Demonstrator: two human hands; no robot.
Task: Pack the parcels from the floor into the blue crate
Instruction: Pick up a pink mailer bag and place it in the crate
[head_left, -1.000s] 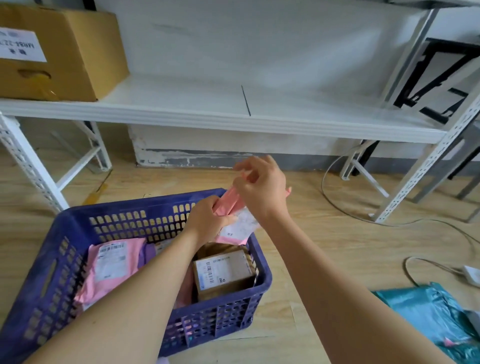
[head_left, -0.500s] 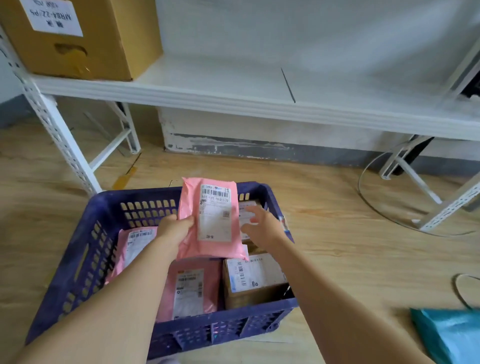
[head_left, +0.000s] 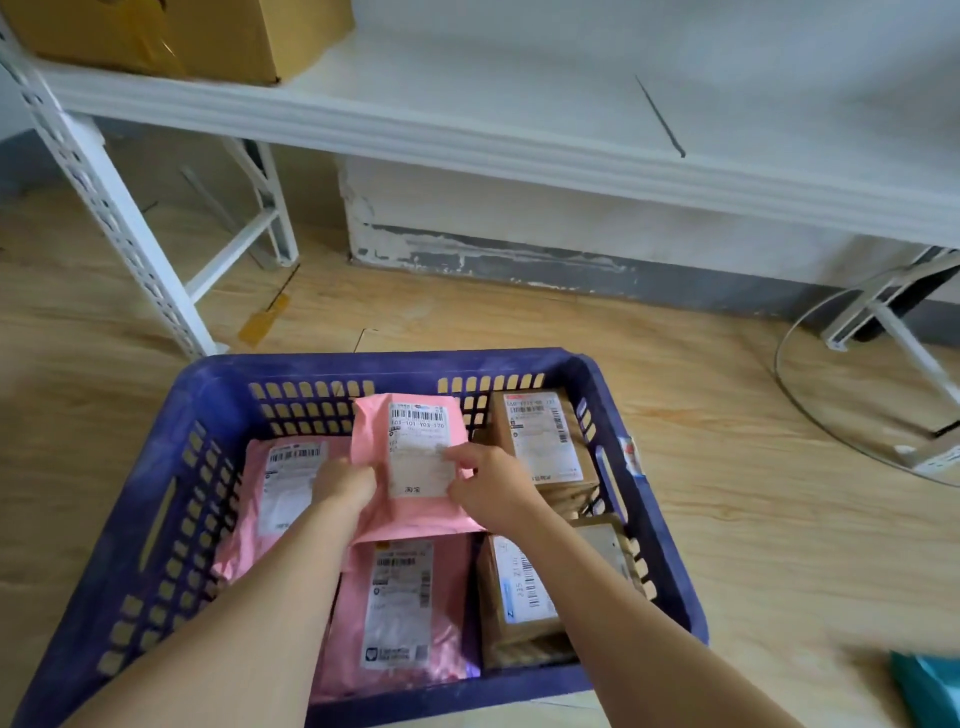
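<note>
Inside the blue crate (head_left: 389, 361), left hand (head_left: 345, 480) and right hand (head_left: 488, 483) pinching pink parcel (head_left: 415, 415), brown boxes (head_left: 545, 441) just beside, seemingly touching.

the cardboard box (head_left: 218, 36) is cut off by the top edge. a teal bag (head_left: 930, 691) – blurred – runs off the bottom right corner. the left forearm (head_left: 249, 613) covers part of a pink parcel (head_left: 280, 499), the right forearm (head_left: 623, 623) part of a brown box (head_left: 519, 597).
</note>
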